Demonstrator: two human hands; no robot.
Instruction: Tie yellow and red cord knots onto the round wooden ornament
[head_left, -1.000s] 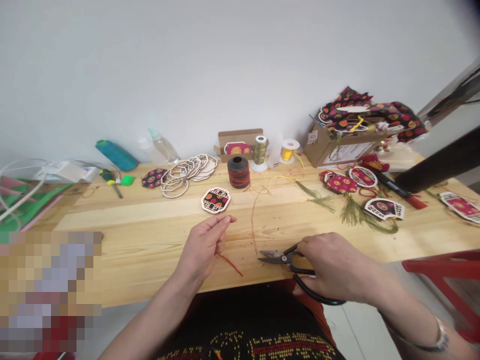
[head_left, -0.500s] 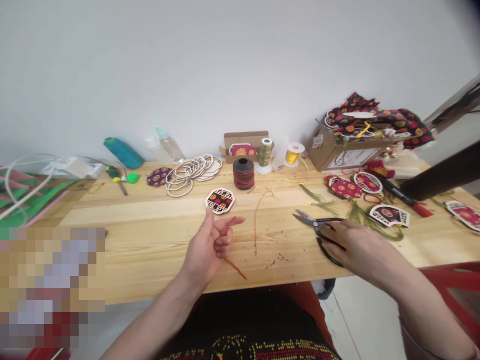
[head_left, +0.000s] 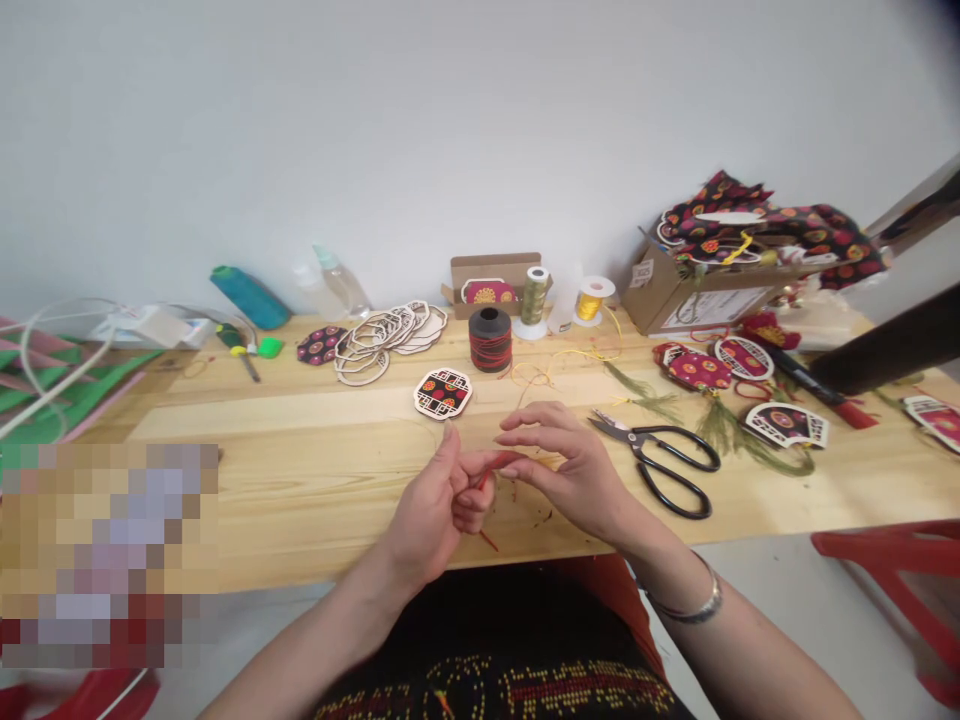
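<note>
My left hand is closed in front of me with a red cord looped over its index finger; a short end hangs below the curled fingers. From the right, my right hand meets that index fingertip, thumb and forefinger pinching at the cord while the other fingers stay raised. Just beyond both hands lies a patterned fabric pendant in a pale cut-out frame. Black-handled scissors rest on the table to the right of my right hand, touched by neither hand.
Behind are a red-and-black thread spool, an olive thread cone and a yellow spool. Several pale frames are piled left. Finished pendants with tassels and a fabric-filled carton occupy the right, beside a black post.
My right hand has let go of the scissors, leaving them on the table, and moved left to the red cord at my left hand. The view has shifted slightly.
</note>
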